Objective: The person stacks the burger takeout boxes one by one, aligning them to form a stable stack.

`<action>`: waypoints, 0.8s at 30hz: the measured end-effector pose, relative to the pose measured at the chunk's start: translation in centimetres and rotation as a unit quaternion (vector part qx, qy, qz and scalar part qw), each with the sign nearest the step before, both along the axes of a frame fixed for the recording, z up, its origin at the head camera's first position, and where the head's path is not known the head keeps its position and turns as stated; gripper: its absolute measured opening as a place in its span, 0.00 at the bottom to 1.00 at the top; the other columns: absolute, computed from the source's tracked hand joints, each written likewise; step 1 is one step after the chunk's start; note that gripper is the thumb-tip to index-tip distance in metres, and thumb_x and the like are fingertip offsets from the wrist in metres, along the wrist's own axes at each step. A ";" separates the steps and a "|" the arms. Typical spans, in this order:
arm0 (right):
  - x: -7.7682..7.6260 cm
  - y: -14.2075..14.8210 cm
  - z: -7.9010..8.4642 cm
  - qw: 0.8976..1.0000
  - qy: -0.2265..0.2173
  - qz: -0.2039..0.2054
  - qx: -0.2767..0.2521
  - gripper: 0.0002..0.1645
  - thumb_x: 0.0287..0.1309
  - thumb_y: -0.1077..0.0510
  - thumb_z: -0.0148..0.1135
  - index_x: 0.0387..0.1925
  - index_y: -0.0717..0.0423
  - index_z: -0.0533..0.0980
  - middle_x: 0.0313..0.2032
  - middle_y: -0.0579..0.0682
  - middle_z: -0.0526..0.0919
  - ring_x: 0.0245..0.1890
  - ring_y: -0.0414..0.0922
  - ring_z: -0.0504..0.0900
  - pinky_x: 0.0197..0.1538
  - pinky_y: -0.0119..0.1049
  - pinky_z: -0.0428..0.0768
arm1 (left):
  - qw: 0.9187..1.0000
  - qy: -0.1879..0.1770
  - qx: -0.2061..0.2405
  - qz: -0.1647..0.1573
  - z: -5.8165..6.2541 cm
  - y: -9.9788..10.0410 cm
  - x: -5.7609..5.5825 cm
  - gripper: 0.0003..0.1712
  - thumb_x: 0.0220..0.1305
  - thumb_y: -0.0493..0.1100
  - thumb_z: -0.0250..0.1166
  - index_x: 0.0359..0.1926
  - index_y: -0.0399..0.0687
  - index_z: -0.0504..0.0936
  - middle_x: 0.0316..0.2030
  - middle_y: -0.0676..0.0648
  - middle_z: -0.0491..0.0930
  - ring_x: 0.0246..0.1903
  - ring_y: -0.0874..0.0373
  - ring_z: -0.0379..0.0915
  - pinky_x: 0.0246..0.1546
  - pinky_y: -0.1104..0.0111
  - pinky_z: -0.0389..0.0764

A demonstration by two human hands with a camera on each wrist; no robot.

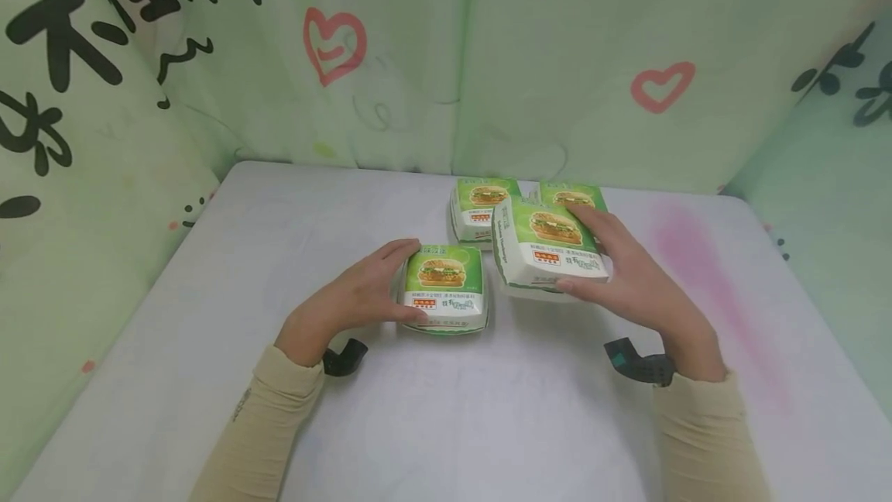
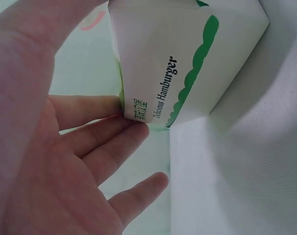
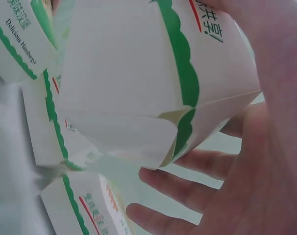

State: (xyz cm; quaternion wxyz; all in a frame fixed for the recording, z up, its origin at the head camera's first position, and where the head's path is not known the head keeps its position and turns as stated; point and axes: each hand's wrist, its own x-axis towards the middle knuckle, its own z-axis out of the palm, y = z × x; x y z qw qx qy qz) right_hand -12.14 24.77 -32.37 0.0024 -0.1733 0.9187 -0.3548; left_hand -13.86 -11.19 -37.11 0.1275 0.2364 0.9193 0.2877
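Observation:
A green-and-white hamburger box [image 1: 443, 285] sits on the table to the left of centre. My left hand [image 1: 355, 285] grips it from its left side, thumb at the front edge and fingers at the back. "Delicious Hamburger" is printed on the box side [image 2: 168, 73] in the left wrist view. In my right hand [image 1: 637, 277] I hold a second hamburger box [image 1: 547, 242], tilted and raised above the table, its shadow below it. The right wrist view shows this box's white underside [image 3: 119, 63], with thumb and fingers at opposite edges.
Two more hamburger boxes stand at the back, one left [image 1: 481, 196] and one right [image 1: 574, 194], partly hidden by the raised box. The white table [image 1: 334, 208] bears a pink stain on the right. Green printed curtains [image 1: 557, 45] enclose its back and sides.

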 end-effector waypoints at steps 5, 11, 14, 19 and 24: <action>-0.3 -1.0 0.4 1.000 -0.001 0.012 0.002 0.58 0.52 0.48 0.74 0.77 0.31 0.50 0.74 0.51 0.56 0.63 0.53 0.65 0.59 0.56 0.68 | 1.000 -0.002 0.004 0.002 0.0 0.0 0.0 0.61 0.49 0.59 0.77 0.76 0.42 0.54 0.76 0.44 0.55 0.75 0.49 0.53 0.74 0.55 0.60; -0.3 -1.7 0.3 1.000 0.002 0.013 0.001 0.58 0.51 0.47 0.75 0.77 0.31 0.50 0.75 0.49 0.55 0.62 0.54 0.66 0.57 0.53 0.70 | 1.000 -0.004 0.003 0.001 -0.1 0.0 -0.2 0.63 0.48 0.60 0.77 0.76 0.42 0.54 0.75 0.43 0.55 0.75 0.48 0.53 0.74 0.54 0.61; -0.2 -1.8 0.1 1.000 0.011 0.018 -0.004 0.58 0.51 0.48 0.75 0.77 0.32 0.51 0.75 0.48 0.55 0.62 0.53 0.66 0.57 0.51 0.70 | 1.000 -0.009 0.002 0.005 -0.1 0.1 -0.2 0.63 0.47 0.61 0.77 0.76 0.43 0.54 0.75 0.44 0.56 0.75 0.49 0.54 0.74 0.55 0.61; -0.2 -2.1 -0.2 1.000 0.023 0.021 -0.006 0.58 0.50 0.49 0.76 0.77 0.34 0.51 0.75 0.49 0.55 0.64 0.54 0.64 0.58 0.54 0.69 | 1.000 -0.007 -0.002 0.009 -0.1 0.3 -0.3 0.64 0.47 0.61 0.78 0.76 0.44 0.53 0.75 0.44 0.56 0.75 0.49 0.54 0.74 0.55 0.61; -0.3 -2.4 -0.5 0.999 0.021 0.022 -0.020 0.59 0.48 0.49 0.77 0.76 0.35 0.53 0.75 0.48 0.54 0.67 0.53 0.62 0.61 0.57 0.67 | 1.000 -0.012 -0.006 0.013 -0.2 0.3 -0.2 0.64 0.47 0.62 0.77 0.77 0.44 0.53 0.76 0.45 0.55 0.75 0.49 0.53 0.74 0.55 0.61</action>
